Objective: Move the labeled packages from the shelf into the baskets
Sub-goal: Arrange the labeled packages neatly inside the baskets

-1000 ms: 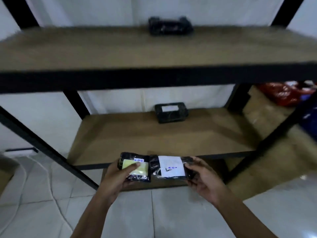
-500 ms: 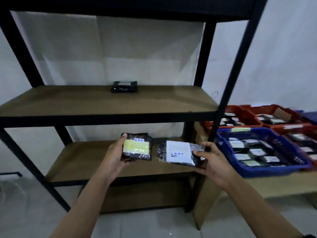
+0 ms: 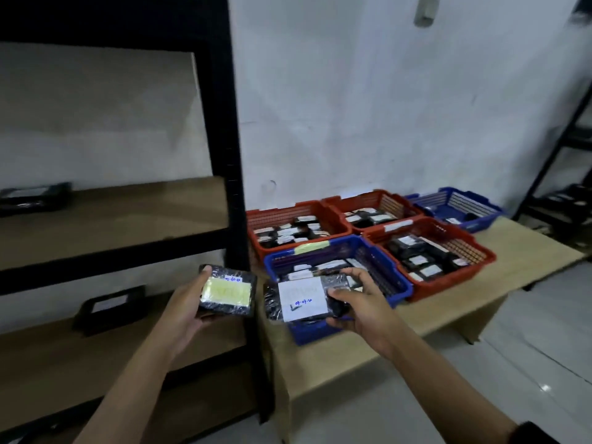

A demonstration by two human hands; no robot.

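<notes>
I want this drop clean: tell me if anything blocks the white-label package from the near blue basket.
Nothing visible does. The right hand holds the white-label package over the near blue basket, whose top is open.

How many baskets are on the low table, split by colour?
Red baskets: 3
Blue baskets: 2
Total: 5, all on the low table.

We see 2 black wrapped packages held flat: a yellow-labeled package (image 3: 228, 291) beside a white-labeled package (image 3: 301, 299) over the blue basket (image 3: 397, 285).
</notes>
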